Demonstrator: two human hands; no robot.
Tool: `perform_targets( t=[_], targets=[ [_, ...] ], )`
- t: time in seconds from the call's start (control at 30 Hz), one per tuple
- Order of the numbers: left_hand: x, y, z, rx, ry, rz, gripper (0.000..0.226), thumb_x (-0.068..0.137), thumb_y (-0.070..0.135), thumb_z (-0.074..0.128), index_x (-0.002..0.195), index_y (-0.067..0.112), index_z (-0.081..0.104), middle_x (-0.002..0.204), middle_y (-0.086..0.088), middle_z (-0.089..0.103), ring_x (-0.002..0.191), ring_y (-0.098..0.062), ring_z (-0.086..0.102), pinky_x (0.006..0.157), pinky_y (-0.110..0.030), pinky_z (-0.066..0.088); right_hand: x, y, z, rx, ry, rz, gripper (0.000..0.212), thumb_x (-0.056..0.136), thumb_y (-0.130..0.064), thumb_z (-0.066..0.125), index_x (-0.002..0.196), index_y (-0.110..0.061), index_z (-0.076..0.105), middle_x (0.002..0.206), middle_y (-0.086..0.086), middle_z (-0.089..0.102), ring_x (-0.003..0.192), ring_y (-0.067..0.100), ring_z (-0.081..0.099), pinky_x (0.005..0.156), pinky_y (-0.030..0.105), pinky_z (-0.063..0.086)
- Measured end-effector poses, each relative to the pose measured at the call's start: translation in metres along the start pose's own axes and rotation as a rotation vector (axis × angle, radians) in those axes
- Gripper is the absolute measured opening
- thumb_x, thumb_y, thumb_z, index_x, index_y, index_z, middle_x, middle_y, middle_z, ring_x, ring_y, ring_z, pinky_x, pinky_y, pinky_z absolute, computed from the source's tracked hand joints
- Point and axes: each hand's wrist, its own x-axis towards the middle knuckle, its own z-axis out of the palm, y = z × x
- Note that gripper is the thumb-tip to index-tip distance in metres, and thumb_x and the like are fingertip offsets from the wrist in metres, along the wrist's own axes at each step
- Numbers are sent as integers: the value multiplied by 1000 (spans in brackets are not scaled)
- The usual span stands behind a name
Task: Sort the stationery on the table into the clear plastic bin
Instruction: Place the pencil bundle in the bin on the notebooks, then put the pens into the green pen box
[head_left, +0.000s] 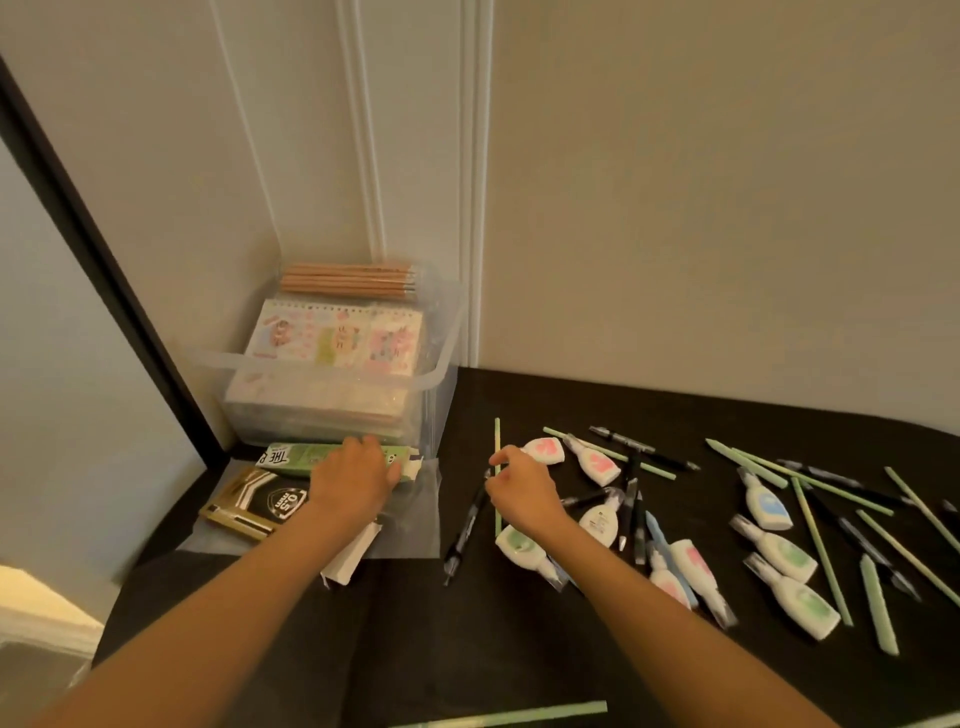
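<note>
Our left hand (358, 480) clasps the green box (296, 457); our right hand (522, 491) pinches a green pencil (497, 436). We should lift both level into the bin (270, 365) beyond our left hand.

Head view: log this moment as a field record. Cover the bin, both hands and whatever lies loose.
bin: clear plastic bin against the wall, holding notepads and a pencil bundle
left hand: grips the green box in front of the bin
right hand: pinches a pale green stick
loose: white bottles, black pens and green sticks on the black table
</note>
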Motion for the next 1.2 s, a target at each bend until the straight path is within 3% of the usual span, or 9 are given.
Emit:
perform_targets(
  t=[0.1,0.2,0.43,0.57,0.67,0.9,1.03,1.13,1.2],
  targets=[
    [10,10,12,-28,45,-26,49,94,50,38,114,7,50,114,-12,58,104,-27,58,82,-35,45,7,5,3,28,52,-26,31,92,-10,47,123,-11,50,105,10,59,73,15,55,71,29,46],
    [17,19,23,-94,93,-14,39,94,40,42,107,7,59,110,-11,62,102,-27,59,75,-31,41,11,11,8,54,80,-55,30,91,-10,47,120,-13,50,119,13,57,97,23,61,90,38,51],
    [24,22,23,53,161,170,27,95,15,45,117,3,57,121,-15,55,109,-31,57,83,-35,46,10,25,18,94,183,-102,24,92,-7,47,113,-9,58,113,10,61,99,22,61,90,37,51],
    [5,36,5,166,229,306,27,94,5,44,117,6,59,115,-15,60,107,-30,58,82,-33,45,-15,24,2,573,12,5,26,97,-8,41,118,-4,56,95,10,67,83,18,66,74,25,54],
    [-16,53,-17,160,307,370,25,92,5,50,115,6,58,114,-14,61,106,-30,59,82,-33,45,-35,27,-19,834,-118,-3,30,97,-16,42,122,-4,55,101,13,68,94,22,67,82,29,54],
    [-82,102,-46,256,500,549,21,95,12,44,114,8,53,113,-9,59,108,-26,53,83,-32,42,-75,37,-47,1092,-217,-81,45,101,-44,24,114,-15,55,113,18,63,101,33,63,91,45,50],
    [-107,131,-47,51,489,664,19,95,14,41,113,8,45,118,-9,45,108,-26,44,86,-35,37,-98,48,-62,1292,-263,-139,51,100,-48,18,129,-19,46,124,13,58,99,31,64,88,46,49],
    [-122,141,-53,-253,295,834,6,96,19,38,95,13,36,89,-2,47,81,-21,45,70,-31,32,-114,58,-72,1347,-278,-167,54,100,-46,15,122,-11,50,108,14,66,90,25,68,84,43,53],
    [-130,143,-57,-427,203,896,14,96,25,40,90,14,34,73,3,44,68,-17,42,57,-27,27,-124,69,-81,1397,-256,-165,53,101,-44,17,114,-7,53,97,15,67,85,27,69,82,44,54]
  ],
)
